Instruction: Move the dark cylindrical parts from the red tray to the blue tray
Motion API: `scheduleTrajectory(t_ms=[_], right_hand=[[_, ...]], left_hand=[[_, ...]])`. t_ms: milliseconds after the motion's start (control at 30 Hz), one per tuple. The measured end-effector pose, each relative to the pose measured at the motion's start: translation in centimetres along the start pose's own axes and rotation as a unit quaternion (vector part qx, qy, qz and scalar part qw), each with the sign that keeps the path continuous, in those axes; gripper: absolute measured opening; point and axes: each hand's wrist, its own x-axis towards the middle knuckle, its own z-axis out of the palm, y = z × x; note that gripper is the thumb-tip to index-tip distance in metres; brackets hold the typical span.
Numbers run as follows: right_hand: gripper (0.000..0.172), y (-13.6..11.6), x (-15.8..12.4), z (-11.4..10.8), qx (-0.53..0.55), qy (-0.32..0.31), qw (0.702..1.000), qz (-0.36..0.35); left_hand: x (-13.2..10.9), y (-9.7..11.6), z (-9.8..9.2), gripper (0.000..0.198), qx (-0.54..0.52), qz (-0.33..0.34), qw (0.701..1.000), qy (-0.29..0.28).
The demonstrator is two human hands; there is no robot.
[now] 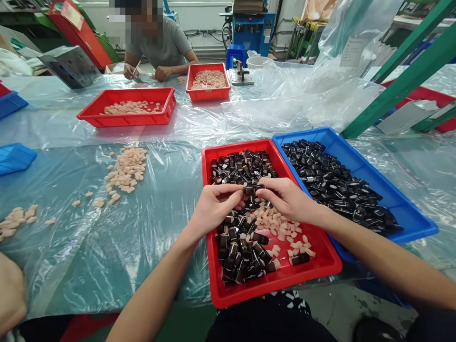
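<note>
Over the near red tray (pixel 313 263), both of my hands pinch a short, glossy black piece (pixel 249 190) shaped like a small capped tube. My left hand (pixel 217 206) grips its left end with thumb and fingers. At its other end, the fingers of my right hand (pixel 290 199) are closed on it. Many similar black pieces (pixel 245 247) lie in the tray below, at the back and front left. A heap of small pale oval pads (pixel 274 221) is spread just under my right hand.
A blue tray (pixel 402 213) full of black pieces adjoins on the right. Loose pale pads (pixel 128 166) lie on the plastic-covered table. Farther back stand two red trays (pixel 128 118) (pixel 210 95) of pads, near a seated person (pixel 164 47). A green post (pixel 399 90) slants at right.
</note>
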Motion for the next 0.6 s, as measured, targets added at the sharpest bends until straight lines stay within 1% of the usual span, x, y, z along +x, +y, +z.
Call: scheduleTrajectory(t_ms=[267, 433, 600], right_hand=[[0.032, 0.01, -0.07, -0.01, 0.001, -0.012, 1.0, -0.014], [0.033, 0.0, -0.16, 0.02, -0.002, -0.008, 1.0, -0.021], [0.032, -0.18, -0.21, -0.02, 0.003, -0.005, 1.0, -0.026]], left_hand=[[-0.13, 0.58, -0.13, 0.019, -0.024, -0.002, 0.999, -0.024], [-0.12, 0.67, -0.17, 0.018, -0.041, -0.014, 0.999, -0.025], [-0.1, 0.67, -0.45, 0.016, -0.076, -0.021, 0.996, -0.046]])
